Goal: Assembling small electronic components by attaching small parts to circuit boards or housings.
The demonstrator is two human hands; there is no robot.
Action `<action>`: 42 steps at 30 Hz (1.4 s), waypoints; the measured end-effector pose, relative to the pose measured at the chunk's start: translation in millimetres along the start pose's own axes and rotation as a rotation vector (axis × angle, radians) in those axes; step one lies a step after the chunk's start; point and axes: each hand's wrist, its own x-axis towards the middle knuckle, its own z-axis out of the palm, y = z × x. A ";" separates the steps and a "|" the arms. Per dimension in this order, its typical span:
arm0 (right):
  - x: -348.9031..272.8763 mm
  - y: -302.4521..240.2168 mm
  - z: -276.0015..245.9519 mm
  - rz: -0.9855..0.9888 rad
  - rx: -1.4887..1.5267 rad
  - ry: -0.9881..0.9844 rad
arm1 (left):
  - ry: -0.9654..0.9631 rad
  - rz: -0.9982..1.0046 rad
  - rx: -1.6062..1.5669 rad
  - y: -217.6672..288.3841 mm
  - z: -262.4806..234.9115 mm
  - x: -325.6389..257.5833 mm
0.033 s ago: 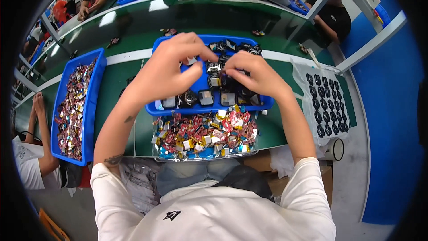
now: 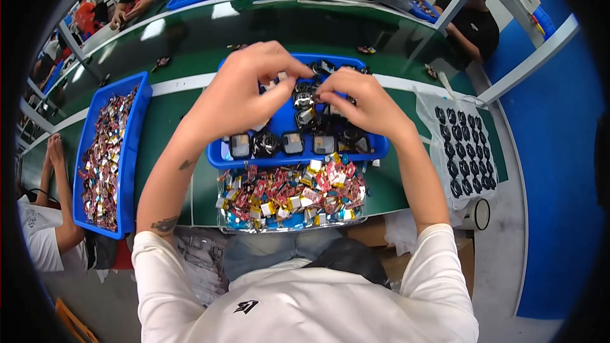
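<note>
While the left hand (image 2: 251,92) and right hand (image 2: 361,100), both pinched narrow, any hold indiscernible, hover over black casings (image 2: 293,143) in a blue tray (image 2: 279,161), red-and-silver parts (image 2: 292,194) fill a clear tray (image 2: 292,225) at its six o'clock, similar pieces (image 2: 108,159) a blue bin (image 2: 140,121) at nine.

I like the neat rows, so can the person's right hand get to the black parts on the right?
Probably yes: the right hand is over the blue tray, and green tabletop lies between it and the black parts, with nothing tall blocking the way.
</note>
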 end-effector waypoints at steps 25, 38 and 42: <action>54.4 -23.9 -12.6 0.006 0.251 0.320 | 0.093 -0.195 -0.157 1.6 -30.1 12.7; 52.4 -32.4 -17.6 0.192 0.526 0.280 | 0.173 -0.270 -0.553 -6.8 -29.6 14.0; 48.6 -32.8 -17.5 0.184 0.364 0.288 | 0.093 -0.355 -0.643 0.2 -28.6 9.9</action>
